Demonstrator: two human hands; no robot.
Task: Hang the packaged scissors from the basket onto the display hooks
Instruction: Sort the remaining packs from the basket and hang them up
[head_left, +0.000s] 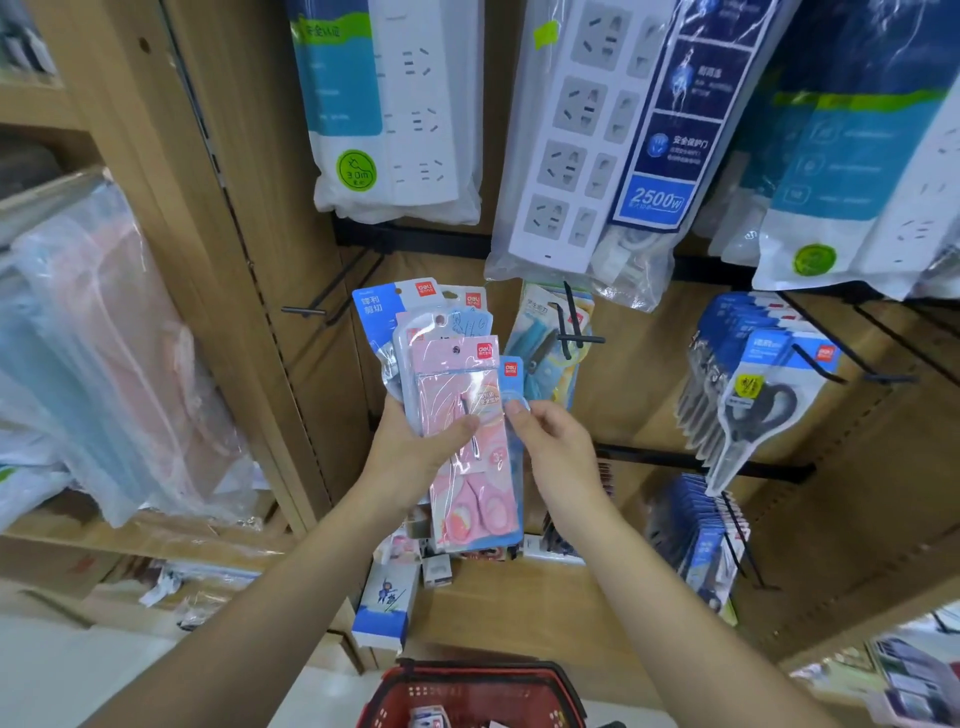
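Packaged scissors (457, 384) fanned midair, well above the basket (467, 675). Clamped in the left grip (415, 447); one pack's right edge pinched by the right grip (550, 441). Probably separating one; next, threading its hole onto the bare hook (311, 310).

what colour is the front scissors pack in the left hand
Pink, with pink-handled scissors inside; the front scissors pack shows in the head view, gripped by the left hand.

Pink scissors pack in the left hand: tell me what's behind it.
Behind the pink scissors pack, the left hand holds more packs fanned out, blue header cards showing. The right hand pinches the edge of one blue pack. Their scissors are covered.
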